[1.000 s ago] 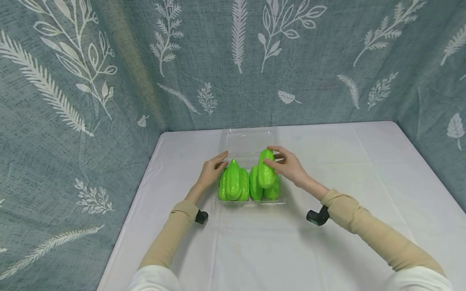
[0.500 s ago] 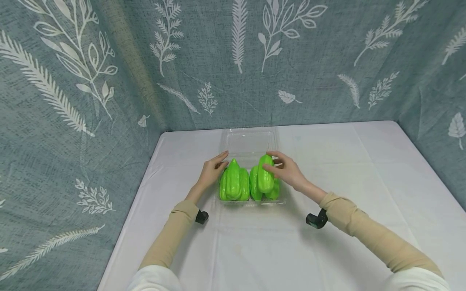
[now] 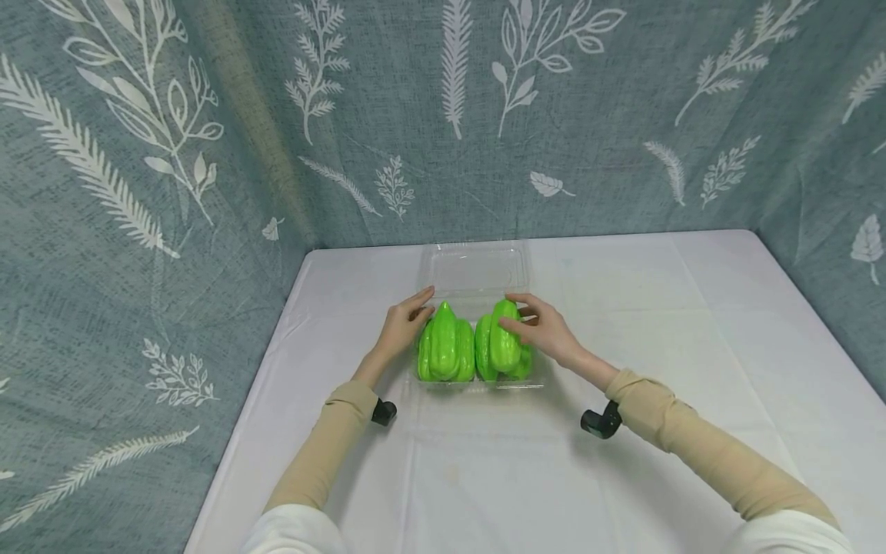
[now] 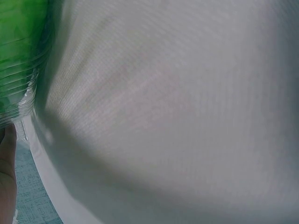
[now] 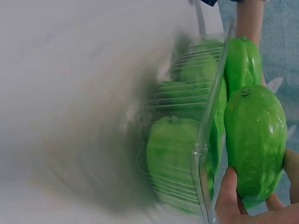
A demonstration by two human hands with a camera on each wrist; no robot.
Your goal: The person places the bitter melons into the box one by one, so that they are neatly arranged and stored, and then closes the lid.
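The right hand (image 3: 547,331) is curling its fingers (image 5: 227,193) round a green chayote (image 3: 504,338), holding it atop others in the clear plastic tray (image 3: 477,271). The left hand (image 3: 401,327) is resting relaxed fingers against the tray's left side.

Bright green gourds (image 3: 474,350) — white tablecloth (image 3: 623,323), blue-grey leaf-print backdrop (image 3: 208,115)

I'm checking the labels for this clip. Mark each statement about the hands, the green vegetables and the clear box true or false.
1. The right hand grips a green vegetable. True.
2. The clear plastic box has its lid closed. False: the lid lies open behind it.
3. The left hand rests at the box's left side. True.
4. The vegetables are red. False: all are bright green.
5. The white table bears the box. True.
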